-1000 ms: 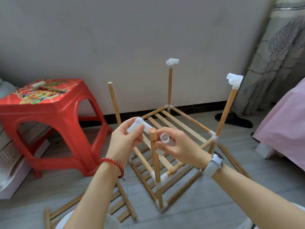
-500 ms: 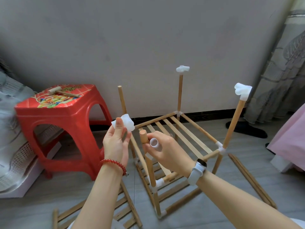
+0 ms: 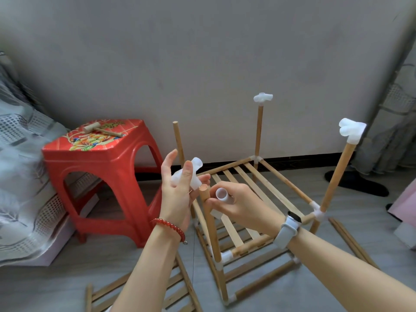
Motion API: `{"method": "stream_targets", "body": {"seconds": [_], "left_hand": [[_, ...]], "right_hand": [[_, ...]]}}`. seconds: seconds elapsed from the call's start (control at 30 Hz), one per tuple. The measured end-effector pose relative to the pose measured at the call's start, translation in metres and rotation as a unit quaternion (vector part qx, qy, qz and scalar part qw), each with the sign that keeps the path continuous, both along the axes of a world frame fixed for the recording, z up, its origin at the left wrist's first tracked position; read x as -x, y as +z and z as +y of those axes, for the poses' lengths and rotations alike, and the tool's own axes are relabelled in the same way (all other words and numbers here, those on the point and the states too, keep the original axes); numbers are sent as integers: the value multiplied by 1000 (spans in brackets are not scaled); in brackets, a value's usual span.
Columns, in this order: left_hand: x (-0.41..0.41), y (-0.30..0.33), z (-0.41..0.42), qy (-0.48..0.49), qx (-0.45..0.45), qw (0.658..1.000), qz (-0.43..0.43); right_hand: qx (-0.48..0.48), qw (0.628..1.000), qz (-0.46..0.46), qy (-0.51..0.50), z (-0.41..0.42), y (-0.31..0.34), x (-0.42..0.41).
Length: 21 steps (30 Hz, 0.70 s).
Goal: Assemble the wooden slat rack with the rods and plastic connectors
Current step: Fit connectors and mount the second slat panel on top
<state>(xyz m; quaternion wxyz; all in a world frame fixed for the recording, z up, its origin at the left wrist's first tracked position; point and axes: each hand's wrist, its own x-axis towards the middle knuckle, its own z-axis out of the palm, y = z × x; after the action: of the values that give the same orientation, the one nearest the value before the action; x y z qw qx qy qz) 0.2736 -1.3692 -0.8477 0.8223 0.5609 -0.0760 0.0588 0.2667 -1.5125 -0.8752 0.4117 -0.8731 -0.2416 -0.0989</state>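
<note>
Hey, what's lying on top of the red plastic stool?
A small wooden mallet lies on the red plastic stool, over a colourful printed picture; the mallet covers part of that print.

Both your forearms reach forward and in, so your hands meet close together at mid-frame. Your left hand (image 3: 177,194) is raised, palm turned toward your right, index finger straight up, thumb and the other fingers pinching a connector (image 3: 191,174). Your right hand (image 3: 236,202) sits lower, knuckles up, fingers curled round a second connector (image 3: 222,195) and, it seems, touching a rod (image 3: 208,212).
</note>
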Motion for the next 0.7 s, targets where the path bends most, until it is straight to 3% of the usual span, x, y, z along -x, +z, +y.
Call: {"method": "stream_targets", "body": {"seconds": [0.17, 0.47, 0.7], "left_hand": [[9, -2, -3, -19, -36, 999, -12], [15, 12, -7, -52, 28, 998, -10], [24, 14, -12, -24, -144, 986, -85]], "right_hand": [[10, 1000, -13, -17, -6, -1, 2], [-32, 998, 14, -53, -27, 6, 5], [-41, 995, 29, -89, -42, 2, 1]]}}
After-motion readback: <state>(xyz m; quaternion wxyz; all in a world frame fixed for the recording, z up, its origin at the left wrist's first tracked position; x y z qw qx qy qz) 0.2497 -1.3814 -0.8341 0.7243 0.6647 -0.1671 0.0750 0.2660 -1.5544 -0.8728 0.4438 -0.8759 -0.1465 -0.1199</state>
